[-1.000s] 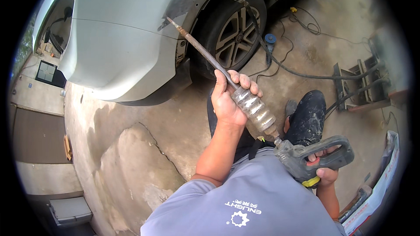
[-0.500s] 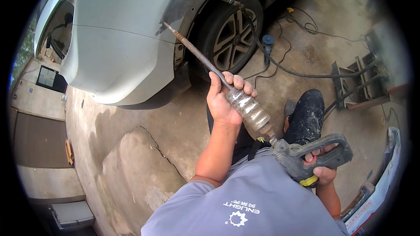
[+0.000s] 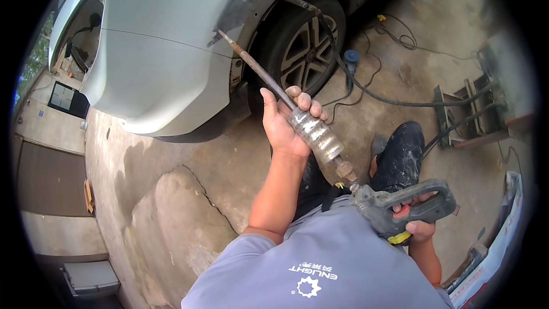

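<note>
- Head view: since the earlier frames the slide hammer's rod (image 3: 257, 71) has crept up-left, and its tip now touches the silver car's fender (image 3: 171, 51) by the wheel arch, upper centre.
- The left hand (image 3: 286, 123) is clenched around the ribbed metal weight (image 3: 317, 137), mid-frame.
- The right hand (image 3: 420, 226) grips the grey handle (image 3: 406, 206), lower right.
- The front wheel (image 3: 306, 51) sits just behind.

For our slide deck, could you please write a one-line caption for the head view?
Left hand steadies a slide-hammer rod against a silver car's rear wheel arch while the right hand grips its grey handle.
</note>
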Available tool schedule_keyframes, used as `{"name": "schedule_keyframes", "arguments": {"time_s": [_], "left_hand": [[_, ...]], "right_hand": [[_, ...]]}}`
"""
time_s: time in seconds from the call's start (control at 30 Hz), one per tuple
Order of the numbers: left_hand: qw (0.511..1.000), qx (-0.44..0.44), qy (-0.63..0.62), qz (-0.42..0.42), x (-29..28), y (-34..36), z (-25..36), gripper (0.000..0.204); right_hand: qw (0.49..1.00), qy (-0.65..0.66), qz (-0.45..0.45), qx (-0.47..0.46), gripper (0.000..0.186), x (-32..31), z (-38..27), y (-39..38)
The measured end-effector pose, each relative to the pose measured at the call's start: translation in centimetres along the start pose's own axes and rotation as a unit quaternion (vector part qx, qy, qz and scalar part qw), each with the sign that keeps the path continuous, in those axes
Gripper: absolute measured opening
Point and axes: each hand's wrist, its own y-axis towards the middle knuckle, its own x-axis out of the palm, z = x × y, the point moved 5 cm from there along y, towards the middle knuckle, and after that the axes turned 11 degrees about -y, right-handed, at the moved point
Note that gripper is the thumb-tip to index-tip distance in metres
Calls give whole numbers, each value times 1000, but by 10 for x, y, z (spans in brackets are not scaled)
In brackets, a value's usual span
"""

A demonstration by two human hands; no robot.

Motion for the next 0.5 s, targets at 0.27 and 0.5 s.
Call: {"name": "schedule_keyframes", "arguments": {"time_s": [0.27, 0.5], "left_hand": [[980, -42, -146, -127, -10, -14, -17, 47], [977, -41, -135, -159, -17, -25, -7, 43]], "right_hand": [[1000, 0, 24, 6, 76, -6, 7, 0], [1000, 22, -18, 12, 78, -10, 8, 5]]}}
